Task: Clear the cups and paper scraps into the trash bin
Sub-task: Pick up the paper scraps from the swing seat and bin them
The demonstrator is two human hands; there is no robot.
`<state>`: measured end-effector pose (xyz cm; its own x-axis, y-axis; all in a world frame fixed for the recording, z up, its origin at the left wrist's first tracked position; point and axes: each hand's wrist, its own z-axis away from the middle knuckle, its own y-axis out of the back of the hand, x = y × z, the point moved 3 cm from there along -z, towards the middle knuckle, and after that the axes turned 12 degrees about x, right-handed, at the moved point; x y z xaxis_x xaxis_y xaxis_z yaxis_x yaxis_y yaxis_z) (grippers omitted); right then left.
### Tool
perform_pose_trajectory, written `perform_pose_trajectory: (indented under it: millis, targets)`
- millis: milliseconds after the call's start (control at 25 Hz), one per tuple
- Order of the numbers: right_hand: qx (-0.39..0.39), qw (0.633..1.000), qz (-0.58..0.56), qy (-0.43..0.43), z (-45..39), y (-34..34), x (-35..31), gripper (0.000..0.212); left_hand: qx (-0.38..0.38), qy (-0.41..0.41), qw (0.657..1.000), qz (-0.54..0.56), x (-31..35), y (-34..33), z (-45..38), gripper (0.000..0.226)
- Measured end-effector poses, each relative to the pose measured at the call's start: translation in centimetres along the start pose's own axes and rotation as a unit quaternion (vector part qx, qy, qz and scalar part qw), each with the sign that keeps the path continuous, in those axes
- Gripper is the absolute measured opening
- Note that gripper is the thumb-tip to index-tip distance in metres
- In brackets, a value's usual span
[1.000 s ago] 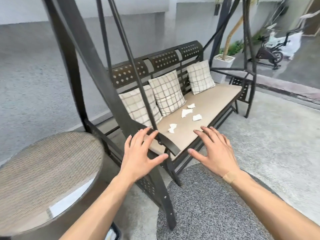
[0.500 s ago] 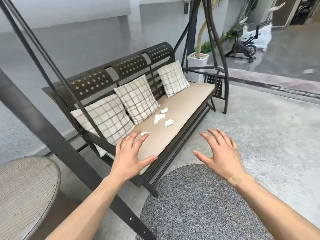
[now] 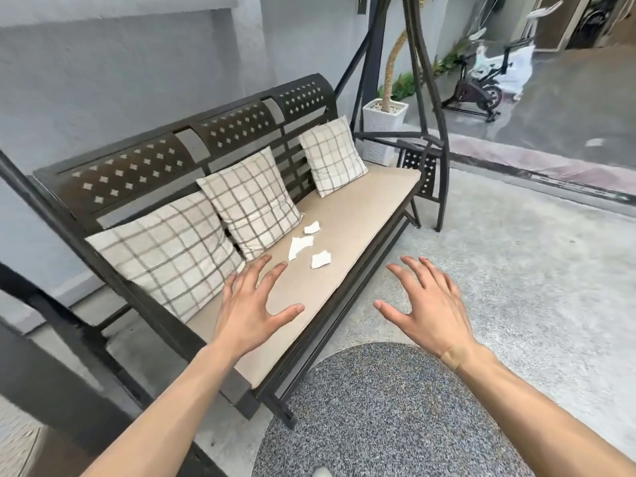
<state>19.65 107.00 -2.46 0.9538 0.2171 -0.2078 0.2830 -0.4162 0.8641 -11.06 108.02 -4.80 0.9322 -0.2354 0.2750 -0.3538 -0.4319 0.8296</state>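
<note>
Three white paper scraps lie on the beige seat cushion (image 3: 361, 215) of a dark metal swing bench: a small one (image 3: 312, 228) farthest back, a longer one (image 3: 298, 246) in the middle, and a squarish one (image 3: 320, 260) nearest me. My left hand (image 3: 253, 304) hovers over the cushion with fingers spread, its fingertips just short of the scraps. My right hand (image 3: 428, 304) is spread too, held over the floor in front of the bench. Both hands hold nothing. No cup or trash bin is in view.
Three checked pillows (image 3: 251, 201) lean on the bench backrest. The swing's dark frame posts (image 3: 44, 339) stand at left, with others at the bench's far end. A round grey rug (image 3: 389, 418) lies below me. A white planter (image 3: 383, 122) and an exercise bike (image 3: 478, 91) stand farther back.
The view has swung right and closer to the bench; the round table at left has left the frame. Both spread hands have come nearer the scraps, and the left hand now covers the nearest scrap's spot.
</note>
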Motion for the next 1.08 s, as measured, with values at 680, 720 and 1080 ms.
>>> perform_pose_trajectory:
  millis: [680,720,1080]
  targets:
    - [-0.007,0.996,-0.044,0.077,-23.4,-12.0,6.8,0.067,0.035,0.093,0.995,-0.012,-4.4,-10.3,-18.7,0.080]
    - [-0.012,0.995,-0.050,0.086,-25.3,-13.1,7.8,0.067,0.039,0.105,0.994,-0.021,-4.3,-11.3,-19.9,0.080]
    - [-0.068,0.974,-0.099,0.195,-39.2,-21.0,10.7,0.066,0.067,0.248,0.963,-0.080,-4.2,-14.8,-24.7,0.080]
